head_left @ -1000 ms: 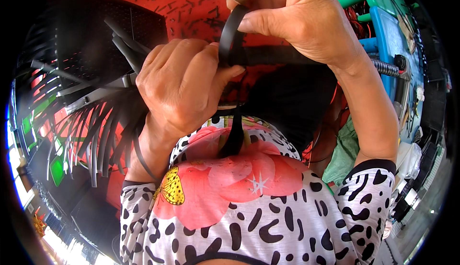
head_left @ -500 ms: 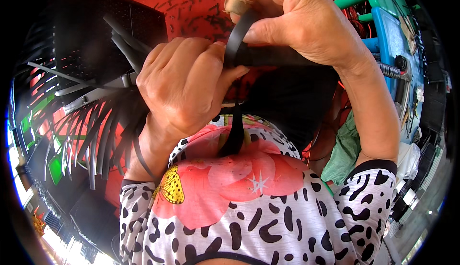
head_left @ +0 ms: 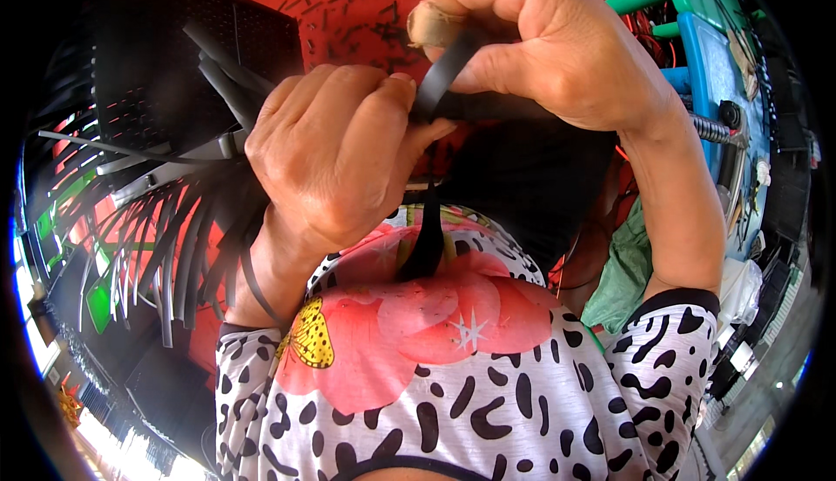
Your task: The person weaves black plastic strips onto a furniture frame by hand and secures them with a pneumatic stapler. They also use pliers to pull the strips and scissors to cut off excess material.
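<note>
Fingers of the left hand (head_left: 326,154) are curled in a fist around the lower end of a black strip (head_left: 444,70), which stands out of the grip between forefinger and thumb. On the far right side of that grip, the right hand (head_left: 557,54) grasps the upper part with thumb and finger, one fingertip wearing a tan finger cover (head_left: 433,26); the pinch itself is blurred and partly hidden, so its exact contact is hard to tell. Between the two hands, the strip's long axis slants from near left to far right, flat face toward the viewer, with only a short span showing; the left fist sits right against its lower end, the right thumb just behind its upper bend. Left of the fist, a bundle of strips (head_left: 225,80) juts out toward the far left, above a dark fringe (head_left: 183,263) that hangs beside the left forearm. Compared with one second earlier, the strip leans more to the right and its bend lies farther right, while the left fist keeps nearly the same place.
</note>
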`<state>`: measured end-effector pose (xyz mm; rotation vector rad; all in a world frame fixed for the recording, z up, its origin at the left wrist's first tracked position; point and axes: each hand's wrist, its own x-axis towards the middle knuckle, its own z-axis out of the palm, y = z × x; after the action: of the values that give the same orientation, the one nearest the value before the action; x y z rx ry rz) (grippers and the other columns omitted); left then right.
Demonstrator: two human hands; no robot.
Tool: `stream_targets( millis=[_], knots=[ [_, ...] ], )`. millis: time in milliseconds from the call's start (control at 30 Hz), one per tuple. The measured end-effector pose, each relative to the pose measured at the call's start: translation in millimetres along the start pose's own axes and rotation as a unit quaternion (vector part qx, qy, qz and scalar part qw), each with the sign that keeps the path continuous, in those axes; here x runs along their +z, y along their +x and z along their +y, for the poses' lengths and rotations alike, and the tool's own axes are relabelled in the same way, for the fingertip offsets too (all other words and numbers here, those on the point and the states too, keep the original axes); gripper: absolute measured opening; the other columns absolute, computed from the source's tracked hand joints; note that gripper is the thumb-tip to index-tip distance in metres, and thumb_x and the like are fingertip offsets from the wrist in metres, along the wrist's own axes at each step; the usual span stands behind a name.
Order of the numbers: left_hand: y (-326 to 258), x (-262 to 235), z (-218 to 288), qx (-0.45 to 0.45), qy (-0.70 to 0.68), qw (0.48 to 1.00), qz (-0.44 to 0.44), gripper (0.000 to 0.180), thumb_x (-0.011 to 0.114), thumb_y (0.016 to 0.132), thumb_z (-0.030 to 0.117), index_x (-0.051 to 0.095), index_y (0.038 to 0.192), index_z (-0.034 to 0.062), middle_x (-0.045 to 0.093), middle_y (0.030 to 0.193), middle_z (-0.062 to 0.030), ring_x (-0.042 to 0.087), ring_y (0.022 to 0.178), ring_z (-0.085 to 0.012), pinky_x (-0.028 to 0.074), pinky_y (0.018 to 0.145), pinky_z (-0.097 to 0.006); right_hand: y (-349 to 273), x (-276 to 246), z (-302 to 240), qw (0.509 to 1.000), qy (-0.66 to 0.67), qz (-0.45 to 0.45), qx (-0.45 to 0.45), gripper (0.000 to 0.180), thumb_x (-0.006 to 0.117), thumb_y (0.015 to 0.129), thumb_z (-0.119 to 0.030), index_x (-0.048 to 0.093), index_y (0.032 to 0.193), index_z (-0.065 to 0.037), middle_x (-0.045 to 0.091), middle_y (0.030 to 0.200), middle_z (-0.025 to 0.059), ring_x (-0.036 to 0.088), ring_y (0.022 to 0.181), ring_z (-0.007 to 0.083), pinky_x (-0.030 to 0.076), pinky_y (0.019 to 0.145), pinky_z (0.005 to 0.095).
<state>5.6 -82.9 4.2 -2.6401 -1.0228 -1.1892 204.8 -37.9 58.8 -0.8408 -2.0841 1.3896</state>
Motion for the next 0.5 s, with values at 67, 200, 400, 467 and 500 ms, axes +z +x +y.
stream_targets(
  millis=[67,200,400,467,500],
  knots=[
    [0.5,-2.5,0.9,-0.006,0.003,1.0,-0.003,0.033,0.081,0.061,0.019,0.059,0.076,0.0009,0.061,0.073,-0.0103,0.059,0.06,-0.0261,0.045,0.054,-0.033,7.3,-6.4,6.3,0.994,0.059,-0.095,0.018,0.016,0.064,0.077,0.001,0.059,0.092,0.003,0.06,0.082,0.0076,0.056,0.076,0.0127,0.045,0.071,0.0276],
    [3.0,-0.8,-2.4,0.002,0.003,1.0,-0.002,0.032,0.081,0.06,0.017,0.059,0.076,0.0012,0.061,0.073,-0.0104,0.059,0.06,-0.0268,0.046,0.054,-0.033,1.6,2.1,1.9,0.995,0.054,0.06,0.057,0.017,0.068,0.079,-0.001,0.061,0.094,0.003,0.061,0.083,0.0028,0.054,0.076,0.0092,0.046,0.07,0.0234],
    [2.6,-3.7,-6.2,0.008,-0.007,1.0,-0.006,0.028,0.079,0.062,0.013,0.061,0.079,0.001,0.061,0.075,-0.0113,0.06,0.062,-0.0289,0.047,0.056,-0.035,9.3,3.6,2.0,1.0,-0.019,-0.002,0.009,0.012,0.065,0.076,0.002,0.058,0.086,0.003,0.058,0.076,0.0065,0.053,0.073,0.0115,0.043,0.069,0.0278],
    [6.3,-4.7,-9.7,0.022,-0.034,0.999,-0.018,0.023,0.076,0.064,0.009,0.06,0.08,0.0003,0.061,0.076,-0.013,0.06,0.064,-0.0307,0.048,0.057,-0.036,12.3,-1.3,4.2,0.999,-0.02,-0.027,-0.008,0.011,0.064,0.076,0.002,0.058,0.086,0.003,0.058,0.075,0.0064,0.053,0.073,0.0116,0.042,0.069,0.0276],
    [8.1,-4.9,-9.6,0.023,-0.035,0.999,-0.015,0.023,0.076,0.064,0.009,0.06,0.08,0.0003,0.061,0.076,-0.013,0.06,0.064,-0.0307,0.048,0.057,-0.036,13.1,-3.2,4.5,0.998,-0.02,-0.052,-0.025,0.01,0.063,0.076,0.003,0.058,0.085,0.002,0.058,0.074,0.0062,0.053,0.072,0.0116,0.042,0.069,0.0274]
  ],
)
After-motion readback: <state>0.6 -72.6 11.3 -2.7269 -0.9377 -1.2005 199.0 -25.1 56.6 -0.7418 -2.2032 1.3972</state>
